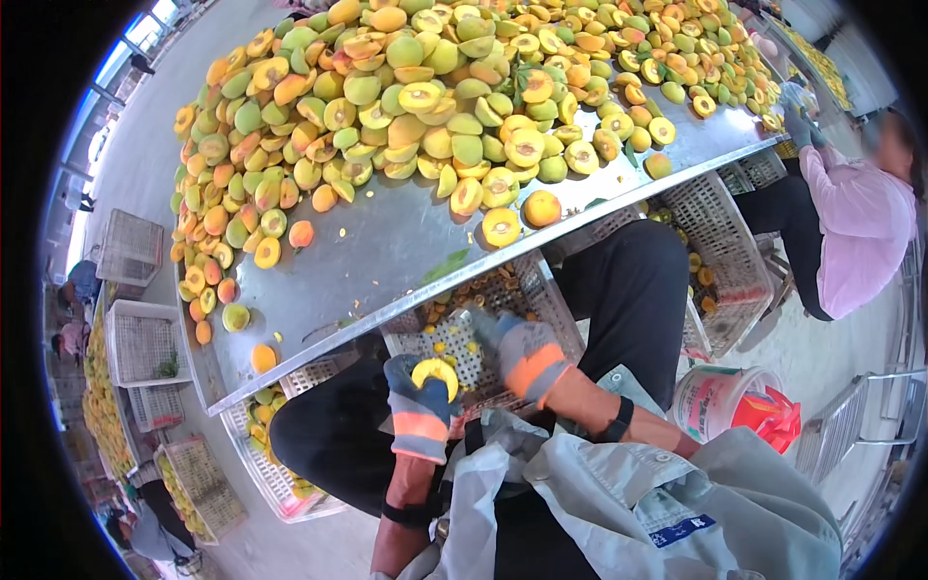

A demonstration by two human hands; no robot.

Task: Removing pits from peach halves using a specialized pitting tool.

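My left hand (pixel 422 406), in a blue, orange and grey work glove, is shut on a pitted yellow peach half (pixel 436 374), whose hollow faces up. To its right is my right hand (pixel 523 355), in a matching glove, over a plastic crate (pixel 554 297) between my knees. Its fingers are blurred, and whether they hold anything is unclear. Small fruit scraps and pits lie in that crate. Beyond both hands, a large heap of halved peaches (pixel 406 130) covers much of a metal table (pixel 348 254).
The table's raised metal edge (pixel 435 290) crosses in front of my knees. A crate of fruit (pixel 290 500) stands at the left, and another crate (pixel 732 268) at the right. A plastic bucket (pixel 707 402) holds red material. A person in pink (pixel 855 225) sits at the right.
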